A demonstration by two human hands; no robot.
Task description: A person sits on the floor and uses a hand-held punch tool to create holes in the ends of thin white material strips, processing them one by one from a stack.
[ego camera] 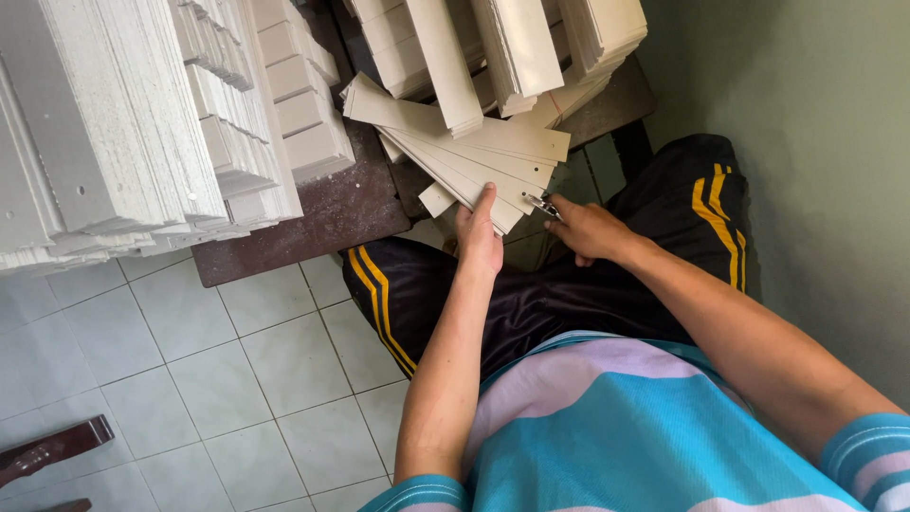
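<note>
My left hand (479, 232) pins the fanned card strips (474, 156) at frame centre; my right hand (586, 228) grips a small metal tool (542, 203). Risk: strips may slide off the table (322, 213), being fanned loosely.

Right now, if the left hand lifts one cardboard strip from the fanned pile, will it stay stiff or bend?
The cardboard strips look thin and long, so one would probably sag when held at one end. Being flat, it should not roll. The fanned pile under the left hand suggests they slide easily over each other.

Pale tiled floor (237, 379), dark wooden table (322, 213), greenish wall (815, 142).
</note>
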